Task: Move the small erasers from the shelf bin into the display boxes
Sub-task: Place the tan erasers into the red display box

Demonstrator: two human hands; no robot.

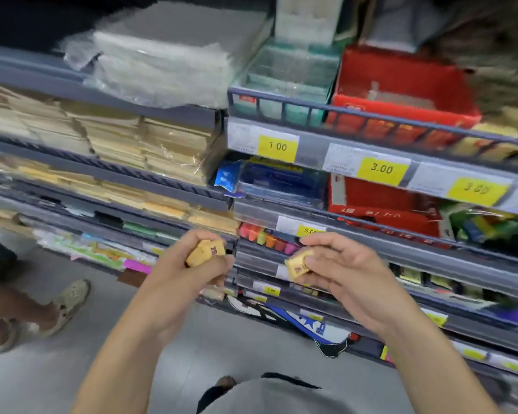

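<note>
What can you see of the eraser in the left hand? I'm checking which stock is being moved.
The eraser in the left hand is a small tan-yellow block in a glossy wrapper with dark reddish print, too blurred to read. The left hand has it in a grip between fingers and thumb, tilted, in the air in front of the shelves and apart from the right hand.

1. Two hands: left hand (pixel 189 270), right hand (pixel 346 276).
2. Two small yellow erasers: one eraser (pixel 206 251) in the left hand, another eraser (pixel 299 265) in the right.
3. Two red display boxes: upper red box (pixel 401 94), lower red box (pixel 380 204).
4. Three fully readable yellow price tags: "1.00" tag (pixel 277 147), first "3.00" tag (pixel 382 168), second "3.00" tag (pixel 476 191).
</note>
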